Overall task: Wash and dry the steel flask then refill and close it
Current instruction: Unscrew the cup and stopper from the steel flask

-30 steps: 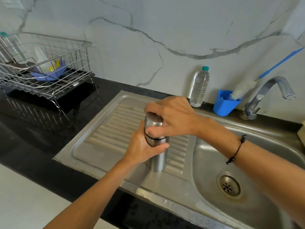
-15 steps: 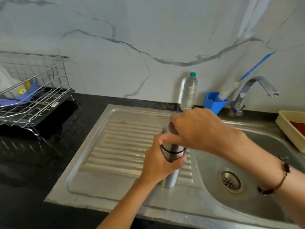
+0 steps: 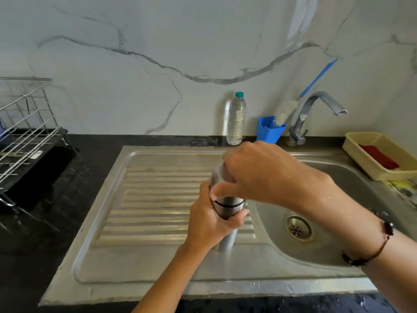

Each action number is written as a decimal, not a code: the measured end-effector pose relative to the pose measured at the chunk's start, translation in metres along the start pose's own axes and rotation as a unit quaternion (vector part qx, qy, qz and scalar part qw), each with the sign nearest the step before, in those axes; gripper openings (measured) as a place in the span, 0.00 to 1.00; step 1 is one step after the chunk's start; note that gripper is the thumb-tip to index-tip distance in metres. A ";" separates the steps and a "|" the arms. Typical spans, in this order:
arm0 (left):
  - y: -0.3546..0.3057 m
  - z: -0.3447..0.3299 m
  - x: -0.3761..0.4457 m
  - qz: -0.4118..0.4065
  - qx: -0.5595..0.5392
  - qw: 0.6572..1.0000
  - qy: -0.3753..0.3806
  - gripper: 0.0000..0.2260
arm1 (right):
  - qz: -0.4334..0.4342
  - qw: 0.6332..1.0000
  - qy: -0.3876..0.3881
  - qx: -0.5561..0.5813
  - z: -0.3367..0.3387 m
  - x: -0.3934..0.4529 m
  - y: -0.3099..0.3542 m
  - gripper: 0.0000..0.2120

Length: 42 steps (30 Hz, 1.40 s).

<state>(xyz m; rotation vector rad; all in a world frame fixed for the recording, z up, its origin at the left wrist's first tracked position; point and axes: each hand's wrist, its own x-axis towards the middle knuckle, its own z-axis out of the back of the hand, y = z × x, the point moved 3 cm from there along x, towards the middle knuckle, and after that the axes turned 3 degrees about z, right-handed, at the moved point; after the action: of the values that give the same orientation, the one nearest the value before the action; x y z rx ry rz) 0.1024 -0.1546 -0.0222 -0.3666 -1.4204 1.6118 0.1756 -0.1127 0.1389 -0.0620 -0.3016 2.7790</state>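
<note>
Here your left hand (image 3: 211, 222) clasps the cylindrical brushed-steel flask (image 3: 225, 213), upright on the ribbed drainboard of the stainless sink (image 3: 158, 199); your right hand (image 3: 259, 175) is wrapped over its steel cap (image 3: 220, 177). Whether you are opening or closing cannot be told; the tap (image 3: 316, 109) is dry and the clear water bottle (image 3: 235, 119) stands capped.
</note>
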 end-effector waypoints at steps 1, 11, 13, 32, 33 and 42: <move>-0.001 0.001 -0.001 0.001 -0.004 1.000 -0.003 0.32 | 0.016 1.000 0.003 0.013 0.000 0.000 0.004 0.21; -0.005 0.002 -0.004 -0.012 0.001 1.000 -0.007 0.35 | -0.018 0.999 0.024 0.028 0.004 -0.009 0.000 0.22; -0.005 0.002 -0.004 -0.007 0.003 1.000 -0.007 0.34 | 0.002 0.999 0.027 0.042 0.001 -0.010 0.002 0.17; -0.001 0.001 -0.004 -0.007 -0.006 1.000 -0.007 0.33 | 0.024 0.989 0.073 0.129 -0.005 -0.010 0.003 0.23; -0.001 0.001 -0.004 -0.002 -0.009 1.000 -0.009 0.33 | 0.015 0.992 0.060 0.111 -0.004 -0.009 0.002 0.19; -0.002 0.001 -0.004 -0.006 -0.009 1.000 -0.012 0.31 | 0.027 0.990 0.072 0.115 0.000 -0.009 0.000 0.28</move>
<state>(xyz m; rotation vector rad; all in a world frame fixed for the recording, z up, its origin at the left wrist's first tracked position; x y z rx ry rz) 0.1048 -0.1589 -0.0216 -0.3494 -1.4541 1.5997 0.1845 -0.1154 0.1391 -0.2162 0.0587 2.8234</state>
